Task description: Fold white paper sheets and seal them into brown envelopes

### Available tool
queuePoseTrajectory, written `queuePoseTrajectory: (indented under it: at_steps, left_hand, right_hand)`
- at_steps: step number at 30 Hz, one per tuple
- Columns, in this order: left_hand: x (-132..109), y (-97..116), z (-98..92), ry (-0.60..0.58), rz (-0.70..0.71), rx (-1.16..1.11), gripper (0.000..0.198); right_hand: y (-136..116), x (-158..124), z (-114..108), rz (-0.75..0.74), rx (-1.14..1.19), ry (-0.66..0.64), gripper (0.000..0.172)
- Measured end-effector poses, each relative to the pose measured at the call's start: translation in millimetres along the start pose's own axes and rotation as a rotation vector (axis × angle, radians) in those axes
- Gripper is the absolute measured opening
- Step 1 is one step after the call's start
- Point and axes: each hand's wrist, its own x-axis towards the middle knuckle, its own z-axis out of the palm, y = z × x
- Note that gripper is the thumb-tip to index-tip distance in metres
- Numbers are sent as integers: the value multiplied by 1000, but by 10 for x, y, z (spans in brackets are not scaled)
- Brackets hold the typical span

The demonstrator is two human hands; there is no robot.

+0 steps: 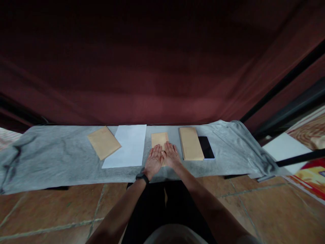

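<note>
A brown paper envelope (159,137) lies flat on the grey cloth right before me, with faint print along its right side. My left hand (154,159), a dark watch on its wrist, rests palm down on the lower left of it, fingers stretched out. Beside it, my right hand (172,156) also lies flat on the envelope's lower right, and the thumbs meet near the middle. The hands cover much of the envelope's lower half. Neither hand grips anything.
To the left, another brown envelope (103,142) overlaps white paper (130,145). At right, a stack of brown envelopes (191,144) partly covers a dark-screened phone (206,147). The grey cloth (61,152) covers a narrow table against a dark red fabric wall (152,84).
</note>
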Motion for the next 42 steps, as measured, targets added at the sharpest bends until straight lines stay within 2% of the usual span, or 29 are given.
queuePoseTrajectory:
  at_steps: [7,12,16,20,28,31,34,42]
  left_hand:
    - [-13,-11,15,21,-7,-12,59]
    - [153,45,22,-8,-33,-30,60]
    - [408,100,18,-62,17,-71,60]
    - [601,104,48,-59,20,-79,59]
    - [688,59,65,-80,7,-86,61]
    - [616,52,18,-76,0,-77,62]
    - [434,32,-27,-61,1,-50,63]
    - [-423,-61,-47,21,12,-21,60]
  right_hand:
    - [36,-565,26,-82,-44,166,53]
    - [41,-845,-72,-132,-26,189,54]
    - [47,-933,-139,-172,0,164,53]
    - [66,-960,-191,-208,35,148,53]
    - [108,-973,-271,-307,51,103,46]
    - [106,-981,-252,-306,30,120,48]
    - [88,-997,-192,-259,3,154,52]
    - [11,-1108,-55,-106,-57,228,61]
